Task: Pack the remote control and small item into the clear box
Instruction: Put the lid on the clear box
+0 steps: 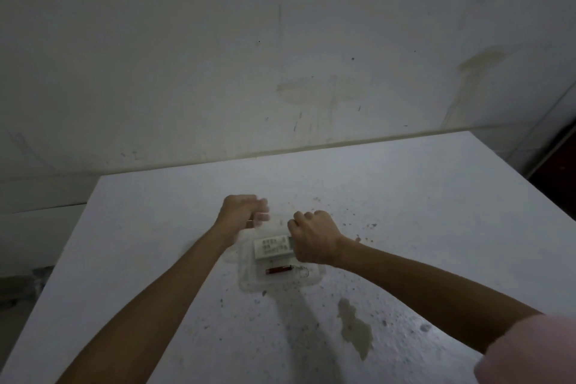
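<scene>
A clear box (249, 284) lies on the white table, near the middle. Inside it a white remote control (271, 247) rests along the far side, with a small red keychain item (278, 270) just nearer to me. My left hand (242, 212) hovers at the box's far left corner, fingers curled and blurred. My right hand (313, 235) is closed like a fist at the far right corner and covers the remote's right end. A faint translucent lid (277, 227) seems to span between the two hands; its edges are hard to make out.
The white table (436, 227) is speckled with dirt and has a brownish stain (355, 330) near its front. A stained wall (280, 56) rises right behind the far edge. The table's left edge runs diagonally, with a drop beyond it.
</scene>
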